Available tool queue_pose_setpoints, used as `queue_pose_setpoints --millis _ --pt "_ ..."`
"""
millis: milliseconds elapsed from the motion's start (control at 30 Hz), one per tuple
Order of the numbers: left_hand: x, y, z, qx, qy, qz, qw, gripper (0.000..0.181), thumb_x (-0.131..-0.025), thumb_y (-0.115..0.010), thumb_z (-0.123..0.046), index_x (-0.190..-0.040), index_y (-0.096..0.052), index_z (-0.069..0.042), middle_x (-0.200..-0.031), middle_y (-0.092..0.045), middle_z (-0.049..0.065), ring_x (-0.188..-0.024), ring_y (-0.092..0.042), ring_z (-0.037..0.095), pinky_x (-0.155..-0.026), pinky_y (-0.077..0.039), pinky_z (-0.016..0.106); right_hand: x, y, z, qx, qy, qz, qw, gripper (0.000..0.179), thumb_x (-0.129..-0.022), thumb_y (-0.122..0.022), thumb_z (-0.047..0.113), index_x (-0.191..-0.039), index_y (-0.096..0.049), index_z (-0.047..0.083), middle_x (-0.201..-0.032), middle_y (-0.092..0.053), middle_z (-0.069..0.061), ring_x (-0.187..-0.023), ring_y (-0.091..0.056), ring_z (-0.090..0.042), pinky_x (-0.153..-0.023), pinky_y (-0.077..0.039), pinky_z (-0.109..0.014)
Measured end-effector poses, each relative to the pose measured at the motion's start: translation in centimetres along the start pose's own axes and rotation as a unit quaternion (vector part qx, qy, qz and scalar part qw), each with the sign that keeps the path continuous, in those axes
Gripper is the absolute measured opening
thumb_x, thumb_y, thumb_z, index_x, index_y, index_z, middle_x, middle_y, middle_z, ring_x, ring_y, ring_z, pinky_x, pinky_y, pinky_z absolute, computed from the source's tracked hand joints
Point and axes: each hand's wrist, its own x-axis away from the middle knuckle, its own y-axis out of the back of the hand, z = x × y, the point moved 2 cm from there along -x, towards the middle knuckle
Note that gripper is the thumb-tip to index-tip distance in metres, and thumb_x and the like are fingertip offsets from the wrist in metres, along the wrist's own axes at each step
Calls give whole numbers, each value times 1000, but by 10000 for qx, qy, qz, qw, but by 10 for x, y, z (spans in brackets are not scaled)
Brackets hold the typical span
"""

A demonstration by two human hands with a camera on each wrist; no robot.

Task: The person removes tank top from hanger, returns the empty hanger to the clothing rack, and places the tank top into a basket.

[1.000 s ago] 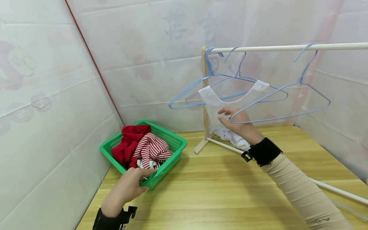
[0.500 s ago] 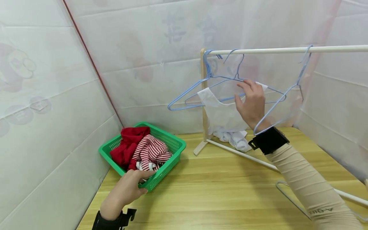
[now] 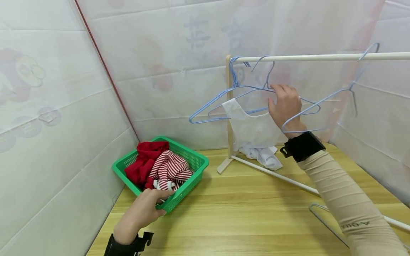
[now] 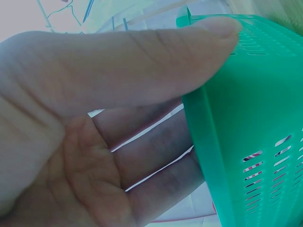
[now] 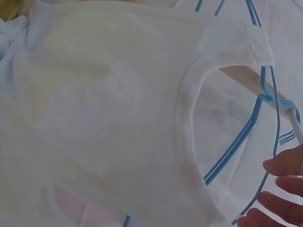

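My left hand (image 3: 141, 208) grips the near rim of a green plastic basket (image 3: 187, 188); the left wrist view shows the thumb on the outer side and fingers reaching over the rim. Inside lie a red garment (image 3: 145, 158) and a red-and-white striped garment (image 3: 169, 165). My right hand (image 3: 286, 108) is at the right shoulder of a blue wire hanger (image 3: 248, 93), thumb and fingers apart near the wire in the right wrist view (image 5: 284, 189). A white sleeveless top (image 3: 251, 129) hangs on this hanger by its shoulder straps, its lower part bunched on the table.
A white rail (image 3: 320, 57) on a wooden post (image 3: 229, 106) carries more blue hangers at its left end. Another blue hanger (image 3: 330, 96) hangs in front of my right wrist. A hanger (image 3: 326, 222) lies on the wooden table (image 3: 237, 209) by the rack's lower bar (image 3: 282, 176).
My right hand has risen from the front of the white top to the hanger's right shoulder. The separate hanger near it has swung about. The left hand stays on the basket.
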Motion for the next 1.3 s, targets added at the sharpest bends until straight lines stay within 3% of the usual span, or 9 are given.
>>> queue_pose_setpoints --millis 367,633,767,933,1300 --pt "-4 0 0 25 -98 -35 9999 60 -72 -88 4 -128 -74 -11 -119 -77 12 -88 -77 20 -74 -62 32 5 -4 -2 -150 235 -338 9990 37 -84 -64 -5 -120 -68 -9 -119 -69 -32 -109 -62 -55 -96 -48 -62" --pt "-3 -2 -1 -71 -233 -187 9995 60 -69 -86 8 -125 -76 -11 -111 -79 10 -88 -77 21 -73 -60 28 -5 -3 -10 199 32 -320 9993 26 -92 -63 -1 -115 -71 -9 -113 -72 -31 -102 -64 -55 -88 -51 -62" --pt "-4 -2 -1 0 -199 -149 9997 59 -70 -86 8 -126 -76 -10 -115 -78 12 -88 -77 21 -73 -61 29 -9 -1 -17 98 -20 -387 9992 18 -97 -63 1 -106 -76 -7 -103 -75 -28 -96 -66 -50 -84 -51 -61" --pt "-4 0 -1 3 -180 -120 9998 59 -71 -87 7 -126 -75 -10 -116 -78 12 -89 -77 21 -74 -62 31 -13 1 -21 -93 67 -548 9984 15 -96 -67 3 -99 -78 -8 -96 -75 -29 -89 -66 -50 -80 -51 -61" --pt "-4 0 0 35 -99 -81 9999 59 -71 -89 4 -127 -75 -11 -119 -77 14 -88 -77 21 -74 -63 34 -24 7 -22 -413 -112 -840 9955 19 -97 -66 5 -97 -77 -11 -95 -75 -30 -92 -66 -51 -82 -49 -59"
